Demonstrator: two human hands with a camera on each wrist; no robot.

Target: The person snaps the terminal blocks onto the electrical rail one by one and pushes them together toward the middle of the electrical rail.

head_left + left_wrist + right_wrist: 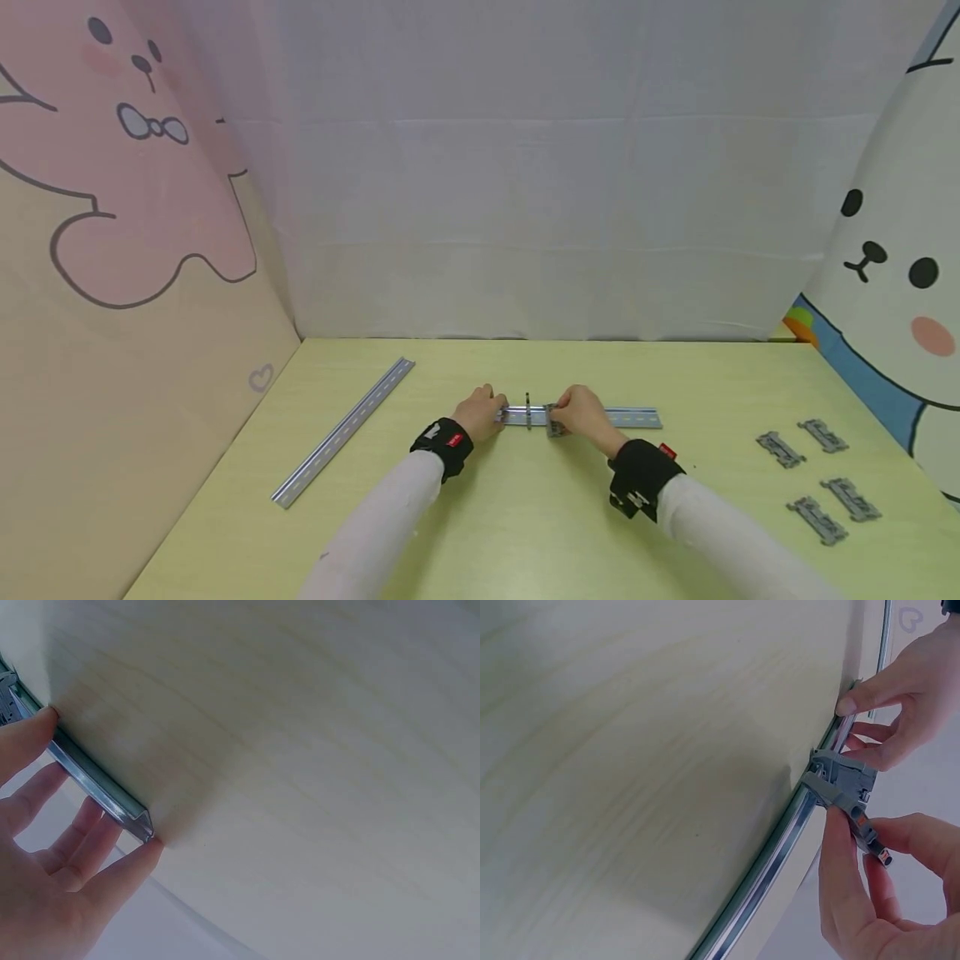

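My left hand (478, 414) holds the left end of a slotted metal DIN rail (633, 418), thumb on one edge and fingers along the other. In the left wrist view a fingertip touches the cut end of that rail (97, 780). A grey terminal block (528, 412) stands across the rail between my hands. Just right of it, my right hand (585, 414) pinches a second grey terminal block (553, 425) at the rail. The right wrist view shows this pinched block (859, 825) tilted against the rail, beside the standing block (847, 776).
Another slotted DIN rail (343, 433) lies slantwise on the table's left side. Several grey terminal blocks lie flat at the right, among them one block (780, 449) nearest the middle and another (817, 521) nearer the front. A white curtain (525, 208) hangs behind the table.
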